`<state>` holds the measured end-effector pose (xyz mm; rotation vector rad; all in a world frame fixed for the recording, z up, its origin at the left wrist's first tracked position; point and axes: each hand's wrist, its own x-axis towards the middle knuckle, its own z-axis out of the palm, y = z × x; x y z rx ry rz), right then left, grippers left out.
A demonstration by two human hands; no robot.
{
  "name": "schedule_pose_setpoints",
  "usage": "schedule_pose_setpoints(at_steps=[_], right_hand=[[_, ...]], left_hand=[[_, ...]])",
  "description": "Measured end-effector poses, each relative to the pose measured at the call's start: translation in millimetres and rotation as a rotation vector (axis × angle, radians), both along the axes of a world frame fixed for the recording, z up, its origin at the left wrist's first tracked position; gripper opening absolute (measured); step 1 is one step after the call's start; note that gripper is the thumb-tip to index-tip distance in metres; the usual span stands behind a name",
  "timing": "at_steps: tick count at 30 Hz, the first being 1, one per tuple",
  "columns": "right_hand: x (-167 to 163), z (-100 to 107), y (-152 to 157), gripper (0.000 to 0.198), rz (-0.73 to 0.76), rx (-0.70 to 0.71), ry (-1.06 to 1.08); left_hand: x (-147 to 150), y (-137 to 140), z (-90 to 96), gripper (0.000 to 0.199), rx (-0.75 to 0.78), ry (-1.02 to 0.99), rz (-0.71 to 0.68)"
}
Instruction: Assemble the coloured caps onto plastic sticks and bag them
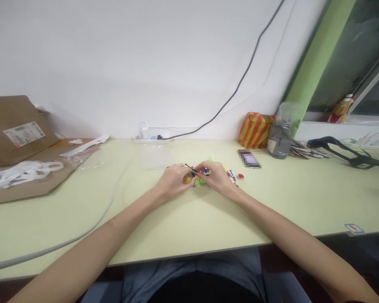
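Note:
Close together over the pale table, my left hand [173, 181] and my right hand [217, 178] meet at a thin black stick-like piece [190, 167]. The fingers of my right hand pinch its lower end. My left hand is closed too, thumb and fingertips against the dark part between the hands; its exact grip is partly hidden. Small plastic pieces in yellow, green, blue and white [198, 182] lie under and between my fingers, too small to name. More colourful pieces [232, 176] stick out beyond my right hand, with a round red piece [241, 176] beside them.
A phone [249, 159] with a blurred screen lies right of my hands. Behind it stand a striped bag [255, 130] and a grey package [279, 139]. A power strip [153, 139] sits by the wall. Brown paper packaging [19, 130] and a white cable [91, 227] occupy the left.

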<state>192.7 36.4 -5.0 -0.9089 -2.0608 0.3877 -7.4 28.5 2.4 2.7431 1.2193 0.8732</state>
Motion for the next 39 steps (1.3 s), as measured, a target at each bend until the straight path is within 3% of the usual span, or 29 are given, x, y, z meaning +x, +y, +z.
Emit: schedule_pose_setpoints(at_steps=[6, 14, 26, 39], right_hand=[[-5, 3, -6, 0.008, -0.012, -0.084, 0.099], [-11, -5, -3, 0.010, 0.019, -0.207, 0.284], [-15, -10, -2, 0.026, 0.050, -0.376, 0.514], [-12, -6, -4, 0.033, 0.124, -0.506, 0.588]], left_hand=[[-1, 1, -0.7, 0.027, 0.026, -0.009, 0.017], [-1, -1, -1.6, 0.031, 0.008, -0.015, 0.163], [3, -6, 1.3, 0.031, 0.013, -0.005, 0.207], [2, -8, 1.6, 0.031, 0.015, -0.017, 0.220]])
